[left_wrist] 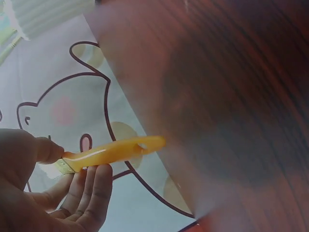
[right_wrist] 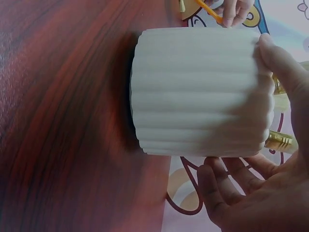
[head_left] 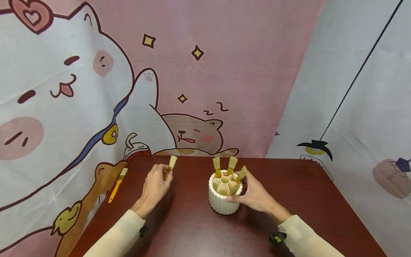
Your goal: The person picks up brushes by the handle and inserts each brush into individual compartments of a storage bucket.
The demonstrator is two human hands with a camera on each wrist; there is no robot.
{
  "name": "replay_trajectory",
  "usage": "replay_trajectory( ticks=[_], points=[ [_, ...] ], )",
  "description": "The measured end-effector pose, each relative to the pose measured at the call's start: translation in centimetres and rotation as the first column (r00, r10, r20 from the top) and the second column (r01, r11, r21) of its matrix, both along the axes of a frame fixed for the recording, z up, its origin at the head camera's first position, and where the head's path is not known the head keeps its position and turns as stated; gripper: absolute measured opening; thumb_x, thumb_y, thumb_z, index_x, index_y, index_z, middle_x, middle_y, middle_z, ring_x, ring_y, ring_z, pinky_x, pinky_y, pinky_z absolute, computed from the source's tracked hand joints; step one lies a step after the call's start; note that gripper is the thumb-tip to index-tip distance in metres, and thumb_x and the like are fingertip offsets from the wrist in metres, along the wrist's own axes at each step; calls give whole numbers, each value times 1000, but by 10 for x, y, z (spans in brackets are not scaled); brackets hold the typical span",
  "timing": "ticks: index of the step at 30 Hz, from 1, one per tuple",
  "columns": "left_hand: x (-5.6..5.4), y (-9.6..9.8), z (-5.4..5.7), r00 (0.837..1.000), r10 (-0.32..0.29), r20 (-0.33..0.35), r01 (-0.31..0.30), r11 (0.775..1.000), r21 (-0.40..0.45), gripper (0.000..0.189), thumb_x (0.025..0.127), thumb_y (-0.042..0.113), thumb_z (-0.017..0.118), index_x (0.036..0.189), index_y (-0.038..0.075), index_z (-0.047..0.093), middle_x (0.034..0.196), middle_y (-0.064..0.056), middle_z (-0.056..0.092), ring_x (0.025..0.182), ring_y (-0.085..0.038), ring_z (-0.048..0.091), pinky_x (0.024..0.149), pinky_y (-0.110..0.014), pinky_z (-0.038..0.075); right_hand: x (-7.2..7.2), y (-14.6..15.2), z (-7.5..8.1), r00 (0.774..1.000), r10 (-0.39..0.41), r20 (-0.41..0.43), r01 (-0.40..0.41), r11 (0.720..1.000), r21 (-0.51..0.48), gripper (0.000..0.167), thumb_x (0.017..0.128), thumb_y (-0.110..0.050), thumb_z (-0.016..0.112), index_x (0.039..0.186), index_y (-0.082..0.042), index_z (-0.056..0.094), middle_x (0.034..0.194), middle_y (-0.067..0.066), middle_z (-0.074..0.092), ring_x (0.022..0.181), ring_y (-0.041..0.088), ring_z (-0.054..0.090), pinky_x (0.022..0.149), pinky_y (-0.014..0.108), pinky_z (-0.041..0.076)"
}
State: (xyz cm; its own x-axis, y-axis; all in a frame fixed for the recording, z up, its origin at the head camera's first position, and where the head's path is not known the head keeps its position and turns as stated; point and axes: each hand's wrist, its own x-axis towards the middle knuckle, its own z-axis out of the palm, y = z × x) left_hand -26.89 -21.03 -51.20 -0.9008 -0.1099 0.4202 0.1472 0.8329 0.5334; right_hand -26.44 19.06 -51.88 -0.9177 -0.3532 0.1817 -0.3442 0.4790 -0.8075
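My left hand (head_left: 156, 184) pinches a paintbrush (left_wrist: 116, 151) with a yellow-orange handle between thumb and fingers, close to its metal band. In the head view its pale bristles point up and its handle is mostly hidden by the hand. A white ribbed brush holder (head_left: 223, 206) with petal-shaped compartments stands on the table to the right. My right hand (head_left: 257, 194) grips its right side, the thumb at the near rim; in the right wrist view the fingers lie along the opposite side. Several brushes (head_left: 232, 165) stand bristles-up in the holder.
Another yellow-handled paintbrush (head_left: 117, 185) lies at the left edge of the dark red-brown table (head_left: 192, 232). Behind the table and along its sides hangs a cloth (head_left: 250, 78) printed with cartoon animals.
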Motion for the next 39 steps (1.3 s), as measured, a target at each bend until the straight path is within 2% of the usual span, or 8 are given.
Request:
replay_trajectory(
  ticks=[5, 10, 17, 21, 25, 30, 34, 39],
  points=[
    [3, 8, 6, 998, -33, -54, 35, 999, 36, 23, 107, 17, 82, 124, 3, 78, 111, -13, 75, 94, -29, 78, 78, -37, 64, 3, -3, 2, 999, -26, -27, 27, 999, 19, 99, 80, -46, 110, 155, -12, 55, 146, 11, 76, 117, 17, 75, 97, 27, 61],
    [5, 12, 8, 996, -50, -67, 54, 997, 59, 25, 106, 15, 83, 125, 1, 77, 112, -15, 76, 94, -30, 80, 78, -33, 65, 5, -5, -2, 998, -59, -30, 60, 997, 45, 103, 77, -59, 109, 154, -14, 56, 148, 9, 75, 129, 22, 75, 107, 38, 62],
    [8, 19, 12, 993, -77, -88, 87, 990, 113, 24, 104, 12, 85, 123, 1, 76, 110, -13, 77, 90, -24, 79, 77, -31, 66, -8, 1, -25, 984, -18, -176, 16, 1000, -12, 98, 77, -65, 106, 150, -17, 59, 142, 9, 74, 125, 22, 75, 103, 42, 62],
    [9, 25, 18, 987, -102, -127, 119, 984, 133, 23, 102, 11, 84, 122, 1, 76, 108, -12, 77, 87, -22, 79, 75, -27, 64, 2, -2, -8, 992, -42, -123, 48, 998, 45, 105, 76, -68, 105, 153, -14, 59, 150, 12, 72, 135, 30, 73, 111, 55, 61],
    [11, 33, 25, 980, -126, -152, 150, 976, 157, 23, 103, 10, 84, 122, 1, 75, 108, -12, 77, 88, -21, 78, 76, -27, 65, 7, -1, 2, 997, -23, -76, 31, 994, 104, 114, 81, -61, 105, 166, -7, 51, 163, 16, 65, 145, 34, 69, 117, 59, 58],
    [17, 43, 33, 972, -142, -187, 178, 964, 196, 22, 104, 10, 84, 122, 1, 76, 109, -11, 79, 92, -22, 79, 80, -33, 68, 1, 5, 4, 998, 52, -34, -49, 995, 92, 119, 85, -51, 105, 174, -6, 41, 172, 18, 56, 149, 32, 67, 121, 52, 57],
    [20, 51, 39, 968, -144, -205, 191, 954, 230, 23, 104, 11, 84, 124, 3, 76, 111, -11, 79, 94, -22, 79, 78, -30, 68, -5, 11, 2, 995, 101, -9, -100, 993, 66, 114, 88, -46, 104, 175, -7, 42, 170, 19, 59, 143, 32, 71, 114, 43, 60],
    [24, 59, 45, 964, -158, -212, 220, 925, 311, 25, 106, 11, 84, 128, 3, 76, 114, -12, 80, 97, -24, 80, 74, -20, 66, -10, 17, -1, 994, 107, -7, -106, 992, 63, 107, 88, -43, 104, 173, -11, 47, 167, 18, 63, 144, 35, 70, 113, 52, 60]
  ],
)
